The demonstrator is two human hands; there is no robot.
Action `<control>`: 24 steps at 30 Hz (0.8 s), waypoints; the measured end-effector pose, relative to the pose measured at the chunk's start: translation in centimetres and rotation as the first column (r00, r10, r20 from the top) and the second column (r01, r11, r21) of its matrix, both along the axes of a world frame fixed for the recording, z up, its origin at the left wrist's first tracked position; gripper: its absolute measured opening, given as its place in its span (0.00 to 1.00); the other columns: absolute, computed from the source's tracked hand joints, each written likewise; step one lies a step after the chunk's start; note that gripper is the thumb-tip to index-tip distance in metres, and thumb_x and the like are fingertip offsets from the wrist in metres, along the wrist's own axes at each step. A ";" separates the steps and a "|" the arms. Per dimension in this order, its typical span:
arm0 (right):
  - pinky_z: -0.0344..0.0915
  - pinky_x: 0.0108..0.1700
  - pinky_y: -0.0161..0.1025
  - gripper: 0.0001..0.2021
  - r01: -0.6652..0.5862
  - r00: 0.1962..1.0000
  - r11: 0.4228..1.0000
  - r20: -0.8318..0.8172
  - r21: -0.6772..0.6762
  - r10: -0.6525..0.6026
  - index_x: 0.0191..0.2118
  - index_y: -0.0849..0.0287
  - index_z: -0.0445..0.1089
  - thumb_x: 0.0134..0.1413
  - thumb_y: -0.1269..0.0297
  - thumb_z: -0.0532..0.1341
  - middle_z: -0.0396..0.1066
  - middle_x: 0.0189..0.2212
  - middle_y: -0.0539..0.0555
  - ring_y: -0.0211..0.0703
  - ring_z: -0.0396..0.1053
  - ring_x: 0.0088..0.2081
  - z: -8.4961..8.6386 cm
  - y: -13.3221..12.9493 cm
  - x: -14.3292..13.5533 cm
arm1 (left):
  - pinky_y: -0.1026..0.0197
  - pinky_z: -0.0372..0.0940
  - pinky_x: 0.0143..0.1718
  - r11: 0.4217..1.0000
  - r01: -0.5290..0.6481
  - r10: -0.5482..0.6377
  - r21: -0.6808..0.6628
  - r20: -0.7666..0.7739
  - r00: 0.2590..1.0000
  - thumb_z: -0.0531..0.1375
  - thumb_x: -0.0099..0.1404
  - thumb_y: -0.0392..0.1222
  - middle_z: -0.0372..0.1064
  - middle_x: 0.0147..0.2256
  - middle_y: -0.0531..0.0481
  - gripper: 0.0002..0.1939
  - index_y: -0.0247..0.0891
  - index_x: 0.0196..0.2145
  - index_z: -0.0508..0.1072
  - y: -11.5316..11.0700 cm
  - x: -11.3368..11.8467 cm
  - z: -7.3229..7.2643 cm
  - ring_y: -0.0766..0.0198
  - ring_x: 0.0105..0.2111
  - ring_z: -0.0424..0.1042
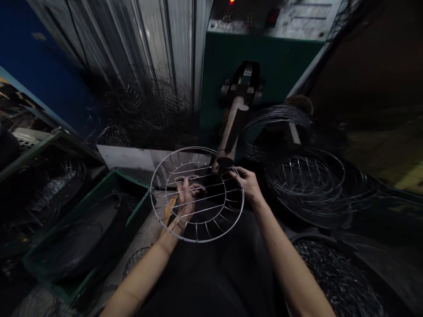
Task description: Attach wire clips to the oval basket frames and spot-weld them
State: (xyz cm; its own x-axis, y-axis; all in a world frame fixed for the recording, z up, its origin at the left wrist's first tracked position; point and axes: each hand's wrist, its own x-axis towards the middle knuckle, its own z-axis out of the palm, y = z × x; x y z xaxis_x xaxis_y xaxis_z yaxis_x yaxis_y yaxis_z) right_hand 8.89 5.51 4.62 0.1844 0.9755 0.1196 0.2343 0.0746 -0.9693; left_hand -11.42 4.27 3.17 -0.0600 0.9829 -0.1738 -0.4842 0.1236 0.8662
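Note:
A round wire rack (pixel 197 241), with a double outer ring, short spokes and parallel cross wires, is tilted in front of me under the machine's thick metal electrode arm (pixel 231 132). My left hand (pixel 187 193) is at the rack's left middle, partly behind its wires, fingers bent around the cross wires. My right hand (pixel 246 182) is closed at the upper right rim, beside the electrode tip. Its fingertips are partly hidden there, and whether they also pinch a small wire piece is unclear.
A green machine body (pixel 264 61) with a red light stands ahead. At right are a wire coil (pixel 280 115), stacked wire racks (pixel 300 176) and a tub of short metal pieces (pixel 333 273). A green crate (pixel 135 211) is at left, and tangled wire parts (pixel 148 105) lie behind.

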 end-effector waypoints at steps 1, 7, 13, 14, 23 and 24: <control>0.65 0.43 0.40 0.17 -0.006 1.000 1.000 0.005 0.001 0.006 0.37 0.58 0.74 0.44 0.52 0.63 0.75 0.34 0.52 0.44 0.71 0.37 -0.1 0.1 0.0 | 0.62 0.68 0.28 1.000 -0.002 0.003 0.004 -0.010 1.000 0.50 0.65 0.52 0.72 0.33 0.46 0.16 0.39 0.45 0.61 0.0 -0.1 -0.1 0.64 0.26 0.73; 0.64 0.37 0.37 0.16 -0.002 1.000 1.000 -0.008 -0.012 0.002 0.33 0.59 0.74 0.43 0.51 0.63 0.74 0.30 0.51 0.41 0.70 0.33 0.1 0.9 -0.8 | 0.62 0.69 0.29 0.999 0.026 -0.026 0.023 -0.009 1.000 0.51 0.64 0.52 0.71 0.31 0.47 0.15 0.39 0.43 0.62 0.2 -0.6 -0.4 0.64 0.25 0.72; 0.66 0.40 0.41 0.19 0.028 0.999 0.999 -0.039 -0.017 -0.028 0.38 0.57 0.74 0.41 0.50 0.64 0.75 0.33 0.53 0.44 0.70 0.37 1.1 -0.5 -1.1 | 0.63 0.69 0.28 0.993 0.098 -0.105 0.068 0.102 0.989 0.54 0.61 0.54 0.70 0.34 0.52 0.14 0.42 0.35 0.60 0.4 -1.3 1.2 0.67 0.27 0.73; 0.66 0.41 0.41 0.20 0.037 0.998 0.999 -0.044 -0.009 -0.037 0.40 0.56 0.74 0.41 0.50 0.64 0.75 0.35 0.53 0.45 0.70 0.38 1.2 -0.9 -1.0 | 0.63 0.69 0.27 0.992 0.110 -0.115 0.056 0.100 0.988 0.55 0.60 0.54 0.70 0.33 0.52 0.14 0.41 0.35 0.60 0.4 -1.3 1.5 0.66 0.27 0.73; 0.65 0.38 0.38 0.16 0.067 0.996 0.998 -0.054 -0.017 -0.067 0.32 0.58 0.73 0.41 0.51 0.65 0.73 0.30 0.51 0.41 0.69 0.33 1.0 -0.4 -0.9 | 0.62 0.70 0.27 1.000 0.015 -0.015 0.026 0.010 1.000 0.55 0.60 0.52 0.71 0.33 0.52 0.13 0.41 0.36 0.62 0.0 -1.0 1.0 0.64 0.30 0.75; 0.64 0.37 0.37 0.15 0.070 0.996 0.997 -0.057 -0.020 -0.072 0.31 0.59 0.73 0.41 0.52 0.65 0.73 0.29 0.51 0.40 0.69 0.32 0.9 -0.1 -0.9 | 0.62 0.71 0.28 0.999 0.020 -0.021 0.030 0.005 1.000 0.55 0.60 0.52 0.70 0.33 0.51 0.13 0.41 0.36 0.62 0.0 -1.0 0.9 0.64 0.30 0.74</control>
State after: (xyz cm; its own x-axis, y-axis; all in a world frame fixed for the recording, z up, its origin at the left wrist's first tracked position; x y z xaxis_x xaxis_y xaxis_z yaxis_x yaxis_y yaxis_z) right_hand 7.97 5.37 5.50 0.2594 0.9617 0.0890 0.1818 0.0419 -0.9824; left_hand -12.40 4.26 4.07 -0.0390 0.9887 -0.1447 -0.4863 0.1077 0.8671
